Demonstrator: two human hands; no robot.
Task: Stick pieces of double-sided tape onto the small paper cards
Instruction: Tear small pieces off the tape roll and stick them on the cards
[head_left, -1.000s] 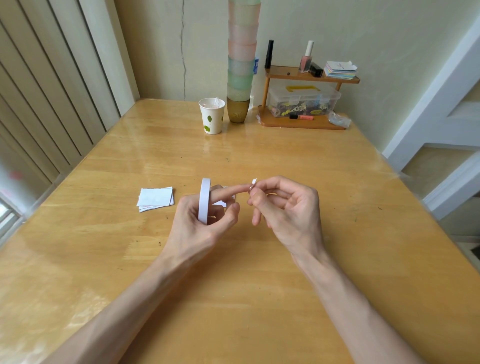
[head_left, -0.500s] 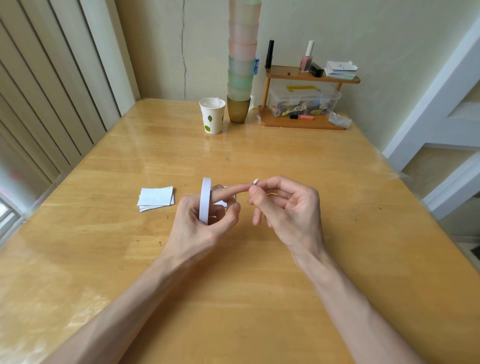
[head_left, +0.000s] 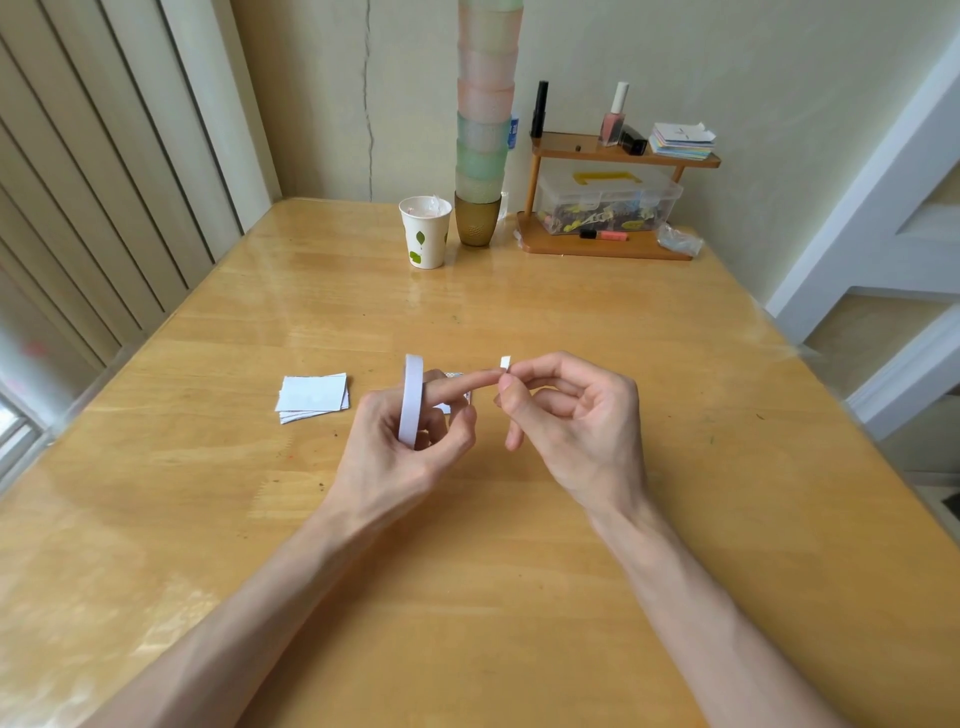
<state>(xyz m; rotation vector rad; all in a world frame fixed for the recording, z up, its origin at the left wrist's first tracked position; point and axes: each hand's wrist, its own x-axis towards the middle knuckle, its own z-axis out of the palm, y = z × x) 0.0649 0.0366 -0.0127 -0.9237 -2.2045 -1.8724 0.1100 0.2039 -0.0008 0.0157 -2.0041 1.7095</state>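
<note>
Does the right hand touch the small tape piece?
Touching. In the head view, the right hand pinches the tape piece between thumb and forefinger.

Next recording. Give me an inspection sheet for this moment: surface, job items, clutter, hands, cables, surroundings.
Surface: wooden table, glossy, a few small specks.
Job's things: tape roll in the left hand; tape piece at the fingertips of the right hand; stack of paper cards flat on the table, left of both hands.
Clutter: paper cup, tower of plastic cups, wooden shelf over a clear box, all at the far edge.
Grippers: left hand grips the roll, forefinger stretched toward the right hand; right hand pinches the tape piece.
Cables: nothing seen.
Surroundings: wall behind, slatted panels to the left, white frame to the right.
</note>
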